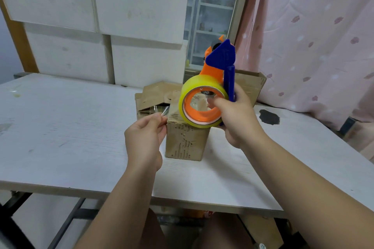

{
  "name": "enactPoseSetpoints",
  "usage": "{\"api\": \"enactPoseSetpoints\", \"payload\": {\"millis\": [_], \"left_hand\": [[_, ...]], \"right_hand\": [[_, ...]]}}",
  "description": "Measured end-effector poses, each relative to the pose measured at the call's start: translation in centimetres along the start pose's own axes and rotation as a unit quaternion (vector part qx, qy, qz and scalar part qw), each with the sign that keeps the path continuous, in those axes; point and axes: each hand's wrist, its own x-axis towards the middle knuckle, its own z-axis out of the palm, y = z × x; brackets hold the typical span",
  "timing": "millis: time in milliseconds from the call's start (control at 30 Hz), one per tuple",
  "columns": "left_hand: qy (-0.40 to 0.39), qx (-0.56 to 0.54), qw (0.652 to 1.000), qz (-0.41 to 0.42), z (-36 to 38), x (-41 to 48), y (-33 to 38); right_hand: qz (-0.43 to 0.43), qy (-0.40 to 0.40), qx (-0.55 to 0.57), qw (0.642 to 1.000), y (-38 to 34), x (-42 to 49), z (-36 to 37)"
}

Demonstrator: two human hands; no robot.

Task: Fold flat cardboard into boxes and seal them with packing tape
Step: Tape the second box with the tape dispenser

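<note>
The bench point(60, 127) lies open left of the box point(186, 141); cardboard pile point(153, 95) and white boards point(70, 56) block behind, curtain point(313, 46) right.

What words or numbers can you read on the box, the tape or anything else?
Nothing here can be read.
Dark print on the front of the small cardboard box: too blurred to read.
Label inside the tape roll: too blurred to read.

- On the table point(60, 127), toward its front edge: small box point(186, 139).
- Just above the box, gripped in the right hand point(238, 119): tape dispenser point(204, 103).
- Left of the box's top corner: left hand point(143, 137), pinching the tape end point(164, 111).
- Behind the box: flat cardboard point(153, 95) to the left, open carton point(251, 85) to the right.
- Behind the table: leaning boards point(101, 26); to the right, curtain point(313, 36).
</note>
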Motion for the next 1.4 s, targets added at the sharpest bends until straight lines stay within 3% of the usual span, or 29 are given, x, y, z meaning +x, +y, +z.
{"api": "enactPoseSetpoints", "payload": {"millis": [233, 500, 767, 1033, 1400], "left_hand": [[-0.028, -0.061, 0.997, -0.044, 0.5, -0.4, 0.0], [-0.021, -0.061, 0.997, -0.052, 0.1, 0.1, -0.4], [-0.009, 0.017, 1.000, -0.004, -0.1, 0.5, -1.0], [-0.003, 0.093, 0.995, 0.037, -0.7, -0.2, -1.5], [-0.001, 0.149, 0.987, 0.051, -1.2, 0.5, -1.9]], "right_hand": [[0.002, -0.032, 0.029, 0.999, -0.4, 0.0, -0.8], [0.023, -0.001, 0.069, 0.997, 0.3, -0.1, -0.8], [0.006, 0.036, 0.113, 0.993, 0.7, -0.7, -0.2], [0.038, 0.014, 0.071, 0.997, 0.7, -0.5, -0.4], [0.002, 0.039, -0.034, 0.999, 0.8, -0.8, -0.2]]}}
